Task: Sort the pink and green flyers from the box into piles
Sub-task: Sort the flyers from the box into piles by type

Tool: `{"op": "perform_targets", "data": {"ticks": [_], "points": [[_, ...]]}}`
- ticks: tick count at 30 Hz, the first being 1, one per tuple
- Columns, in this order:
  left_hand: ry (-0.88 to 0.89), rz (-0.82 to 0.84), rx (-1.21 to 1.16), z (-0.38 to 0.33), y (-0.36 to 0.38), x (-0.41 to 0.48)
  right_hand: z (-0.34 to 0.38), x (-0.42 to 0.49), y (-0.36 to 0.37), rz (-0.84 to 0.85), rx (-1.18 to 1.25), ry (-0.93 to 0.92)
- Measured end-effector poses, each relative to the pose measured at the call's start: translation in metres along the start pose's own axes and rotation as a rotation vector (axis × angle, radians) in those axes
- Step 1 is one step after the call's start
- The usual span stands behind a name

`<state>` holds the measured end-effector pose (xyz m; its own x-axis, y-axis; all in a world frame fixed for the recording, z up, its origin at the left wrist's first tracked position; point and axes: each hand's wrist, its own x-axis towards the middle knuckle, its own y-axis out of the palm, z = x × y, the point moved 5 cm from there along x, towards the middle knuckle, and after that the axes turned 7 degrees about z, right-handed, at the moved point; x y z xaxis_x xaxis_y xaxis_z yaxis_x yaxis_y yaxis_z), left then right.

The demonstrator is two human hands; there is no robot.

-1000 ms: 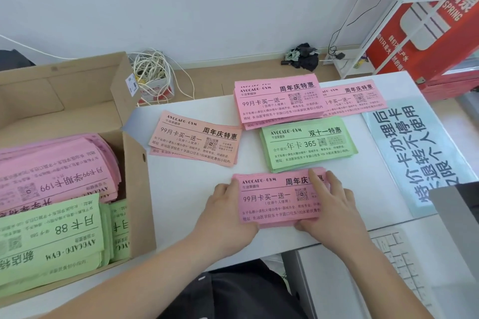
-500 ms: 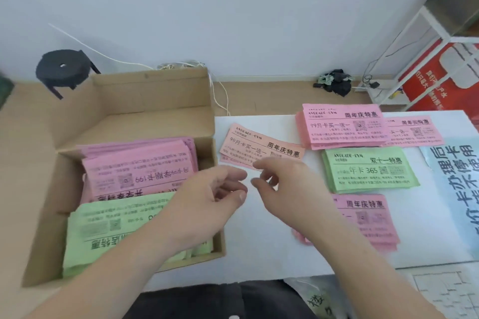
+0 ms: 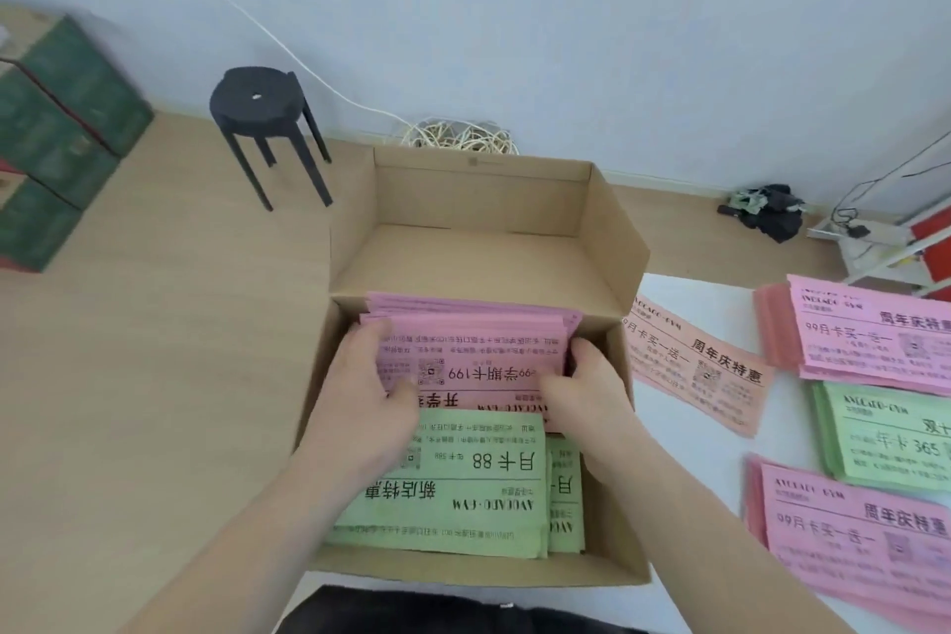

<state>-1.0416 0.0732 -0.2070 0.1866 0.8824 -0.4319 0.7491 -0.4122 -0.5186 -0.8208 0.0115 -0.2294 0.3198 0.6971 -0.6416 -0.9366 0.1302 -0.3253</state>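
An open cardboard box (image 3: 612,232) stands in front of me. Inside lies a stack of pink flyers (image 3: 478,350) at the back and green flyers (image 3: 463,484) at the front. My left hand (image 3: 368,391) grips the pink stack's left edge and my right hand (image 3: 586,391) grips its right edge. On the white table to the right lie sorted piles: a salmon-pink pile (image 3: 694,366), a pink pile (image 3: 869,335), a green pile (image 3: 890,443) and a nearer pink pile (image 3: 854,535).
A black stool (image 3: 262,118) stands on the wooden floor behind the box, left. Green crates (image 3: 56,139) sit at far left. Coiled cable (image 3: 463,139) lies by the wall, and a white rack (image 3: 885,242) at right.
My view has swung left from the table's piles to the box. Both hands left the near pink pile, moved into the box and closed on the pink stack's two sides.
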Motion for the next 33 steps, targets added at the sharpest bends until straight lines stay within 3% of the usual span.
{"op": "perform_targets", "data": {"ticks": [6, 10, 15, 18, 22, 27, 29, 31, 33], "points": [[-0.065, -0.021, -0.203, 0.011, -0.003, 0.019, -0.003, -0.009, 0.0, -0.112, 0.034, -0.069], [-0.017, -0.053, -0.146, 0.011, 0.0, 0.012, 0.002, -0.016, -0.011, -0.143, 0.034, -0.155], [0.069, -0.112, -0.07, 0.017, -0.011, -0.003, 0.028, -0.039, -0.019, -0.091, -0.113, -0.424], [0.246, -0.161, 0.05, 0.003, -0.021, -0.013, 0.041, -0.049, -0.028, -0.065, -0.214, -0.586], [0.636, -0.269, 0.27, -0.039, -0.02, -0.033, 0.051, -0.055, -0.04, -0.11, -0.383, -0.793], [0.862, -0.366, 0.309, -0.08, -0.015, -0.049, 0.064, -0.072, -0.05, -0.086, -0.551, -1.033], [0.872, -0.253, 0.363, -0.09, -0.014, -0.051, 0.073, -0.076, -0.055, -0.121, -0.671, -1.094], [0.744, -0.054, 0.438, -0.095, -0.01, -0.044, 0.086, -0.078, -0.058, -0.118, -0.762, -1.123], [0.649, 0.086, 0.348, -0.098, -0.005, -0.045, 0.103, -0.083, -0.059, -0.087, -0.806, -1.154]]}}
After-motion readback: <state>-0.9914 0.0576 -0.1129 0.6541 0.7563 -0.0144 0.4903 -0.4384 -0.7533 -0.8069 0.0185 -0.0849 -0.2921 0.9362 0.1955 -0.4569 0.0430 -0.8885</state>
